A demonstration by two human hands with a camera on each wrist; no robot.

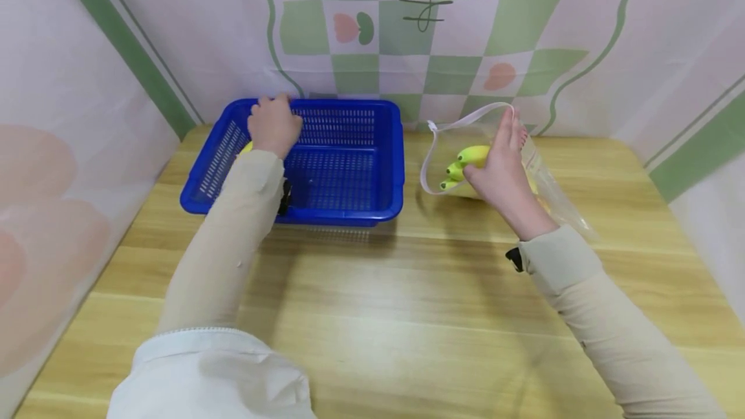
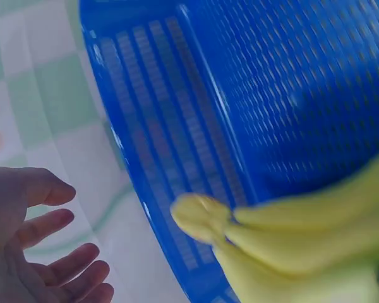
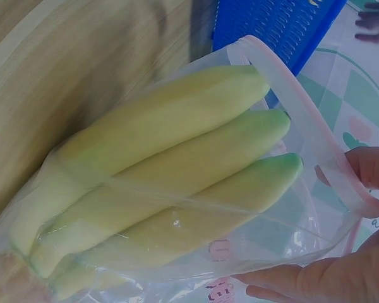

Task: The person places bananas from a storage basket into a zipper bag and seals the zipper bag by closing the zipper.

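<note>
My left hand [image 1: 273, 127] is over the far left part of a blue plastic basket [image 1: 388, 160]. In the left wrist view its fingers are spread and loosely bent, holding nothing, beside the basket's rim. A bunch of yellow bananas [image 2: 303, 237] lies in the basket with its stem end towards this hand; the sleeve mostly hides it in the head view. On the right, my right hand [image 1: 505, 176] grips a clear zip bag [image 3: 290, 95] at its open mouth. Inside the bag is another bunch of bananas [image 3: 177, 164], green tips towards the opening.
Both the basket and the bag are near the back of a wooden table [image 1: 372, 315]. Right behind them hangs a checked green and white cloth [image 1: 401, 37], with more cloth at both sides.
</note>
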